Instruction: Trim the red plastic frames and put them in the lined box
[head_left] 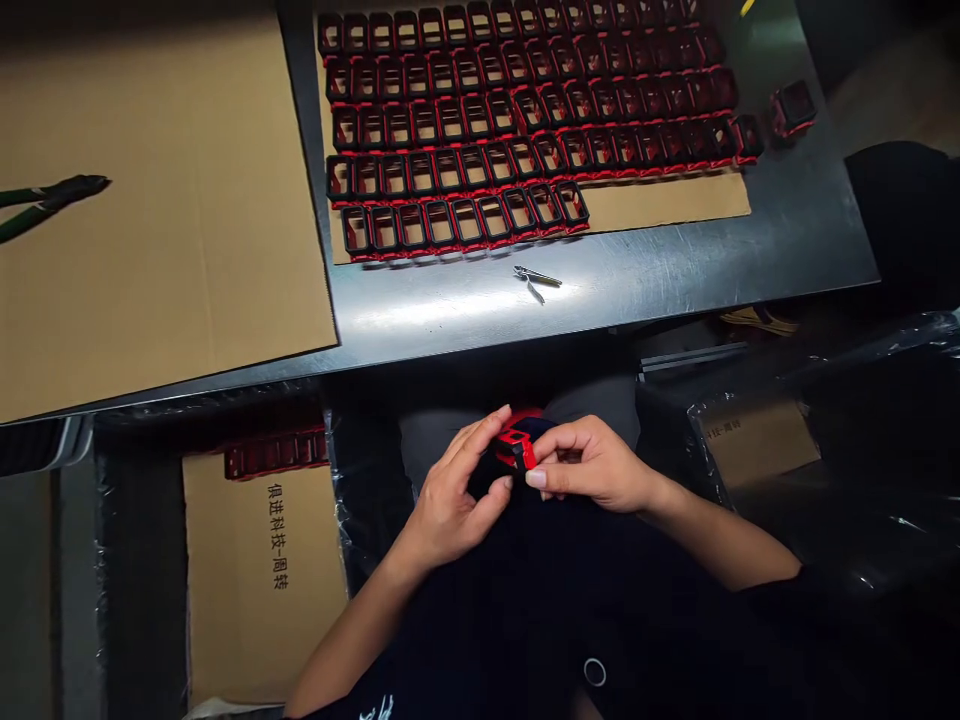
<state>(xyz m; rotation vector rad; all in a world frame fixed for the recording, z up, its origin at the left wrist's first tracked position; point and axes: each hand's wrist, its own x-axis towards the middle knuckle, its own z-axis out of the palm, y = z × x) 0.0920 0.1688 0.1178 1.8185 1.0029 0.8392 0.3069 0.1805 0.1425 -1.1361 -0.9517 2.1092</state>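
Over my lap I hold a small red and black plastic frame (517,447) between both hands. My left hand (459,492) has its fingers around the left side and top of the piece. My right hand (594,466) pinches the right edge between thumb and fingers. Much of the frame is hidden by my fingers. Beyond them on the metal table (442,310) lies a nail clipper (537,279) with its lever swung out. Behind the clipper, similar red and black frames (465,222) stand in several rows on a cardboard sheet (667,203).
Green-handled pliers (52,198) lie on a large cardboard sheet (172,260) at the left. One separate frame (793,108) sits near the table's right end. Below the table at left, a plastic-lined box holds cardboard (300,620) and a row of frames (277,453). Another lined box (862,480) is at right.
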